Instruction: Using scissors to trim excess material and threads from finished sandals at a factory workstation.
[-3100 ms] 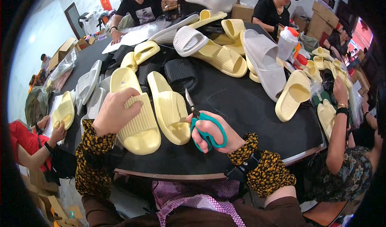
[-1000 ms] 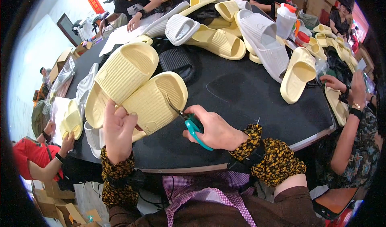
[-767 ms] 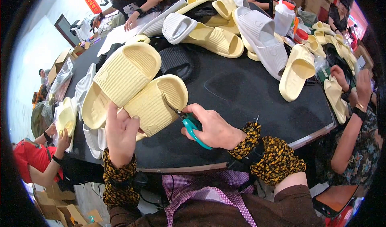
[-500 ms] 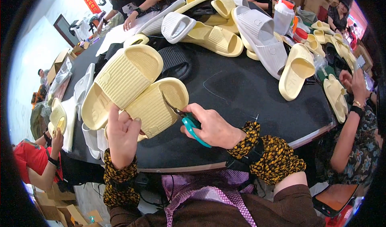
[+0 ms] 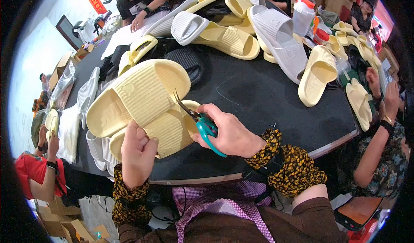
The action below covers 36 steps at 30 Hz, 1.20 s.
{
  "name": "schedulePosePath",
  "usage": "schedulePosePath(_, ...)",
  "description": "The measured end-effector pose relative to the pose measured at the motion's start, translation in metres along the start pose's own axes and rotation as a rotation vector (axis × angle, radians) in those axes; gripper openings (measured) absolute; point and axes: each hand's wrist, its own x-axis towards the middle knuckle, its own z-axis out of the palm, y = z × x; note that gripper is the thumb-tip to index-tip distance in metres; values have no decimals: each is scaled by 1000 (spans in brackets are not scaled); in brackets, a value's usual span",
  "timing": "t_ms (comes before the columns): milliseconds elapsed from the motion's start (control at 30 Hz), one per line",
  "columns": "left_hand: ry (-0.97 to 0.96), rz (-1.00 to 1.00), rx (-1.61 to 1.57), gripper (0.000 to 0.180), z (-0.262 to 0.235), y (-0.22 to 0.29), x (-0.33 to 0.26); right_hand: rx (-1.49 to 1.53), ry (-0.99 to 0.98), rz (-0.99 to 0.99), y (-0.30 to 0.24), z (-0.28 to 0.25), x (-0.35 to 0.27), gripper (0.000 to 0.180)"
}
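Observation:
My left hand (image 5: 139, 156) is closed on a pair of pale yellow slide slippers, its thumb lying over the strap of the nearer one. The upper slipper (image 5: 148, 88) overlaps the lower slipper (image 5: 172, 133), and both are tilted with ribbed straps facing up. In my right hand (image 5: 235, 133) is a pair of small scissors (image 5: 206, 133) with teal handles and dark blades. Their blades are slightly parted and point at the strap edge near the upper slipper's opening. Whether they touch anything there I cannot tell.
A heap of yellow and white slippers (image 5: 228, 40) lies across the far side of the black table (image 5: 258, 109). A black slipper (image 5: 185, 62) sits behind the pair. To the right stand a white jug (image 5: 303, 17) and a single yellow slipper (image 5: 318, 77). Other people work around the table.
My left hand has shifted the pair slightly down and turned it, bringing the upper slipper across the lower one. The scissor blades now point up beside the upper slipper's strap.

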Motion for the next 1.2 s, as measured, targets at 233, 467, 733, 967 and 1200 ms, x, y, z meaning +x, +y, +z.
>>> schedulePosePath(233,-77,-5,33,50,8,-3,-5,-3,38,-29,5,0,-1,50)
schedulePosePath(467,-95,38,67,46,8,-6,-6,88,16,59,0,-2,0,44)
schedulePosePath(733,-96,43,31,47,5,-4,-6,166,159,-5,-2,-3,-1,39)
schedulePosePath(967,-155,48,52,49,-3,-3,-2,343,442,-33,16,-16,11,47)
schedulePosePath(1200,-230,129,120,49,-1,-8,7,405,376,-19,24,-16,12,46)
